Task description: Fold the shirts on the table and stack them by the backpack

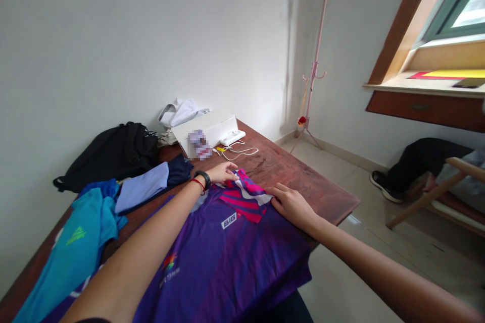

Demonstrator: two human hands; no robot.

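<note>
A purple sports jersey (pixel 227 257) with a white "BIG" logo lies spread on the wooden table (pixel 303 176). Its pink, striped sleeve (pixel 246 197) is folded over onto the body of the shirt. My left hand (pixel 223 171), with a black watch and a red string at the wrist, pinches the far edge of that sleeve. On the sleeve's right edge my right hand (pixel 290 204) rests flat, fingers stretched out and pressing the cloth down.
A teal shirt (pixel 81 242) and a light-blue and navy garment (pixel 151 181) lie at the left. Behind them are a black backpack (pixel 113 154), a white box (pixel 208 133) and a white device with a cable (pixel 233 137). A pink coat stand (pixel 318 55) fills the corner. Someone's leg and shoe (pixel 386 184) rest by a wooden chair (pixel 447 186).
</note>
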